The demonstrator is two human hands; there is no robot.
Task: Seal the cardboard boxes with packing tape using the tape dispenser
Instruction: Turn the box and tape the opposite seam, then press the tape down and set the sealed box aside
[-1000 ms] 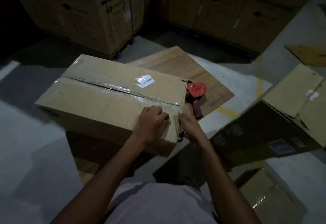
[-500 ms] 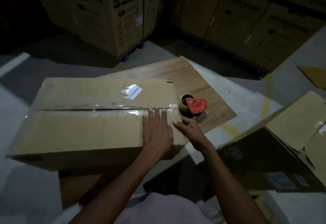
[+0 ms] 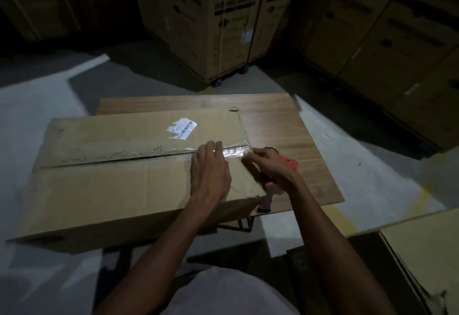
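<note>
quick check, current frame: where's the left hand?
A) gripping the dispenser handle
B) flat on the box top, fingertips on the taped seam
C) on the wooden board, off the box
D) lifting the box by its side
B: the left hand lies flat on the cardboard box, straight fingers reaching the shiny tape along the centre seam.

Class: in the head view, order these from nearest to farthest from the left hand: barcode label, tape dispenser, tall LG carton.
From the left hand:
1. Barcode label, just beyond the fingers on the box top.
2. Tape dispenser, to its right, under the right hand.
3. LG carton, far behind.
</note>
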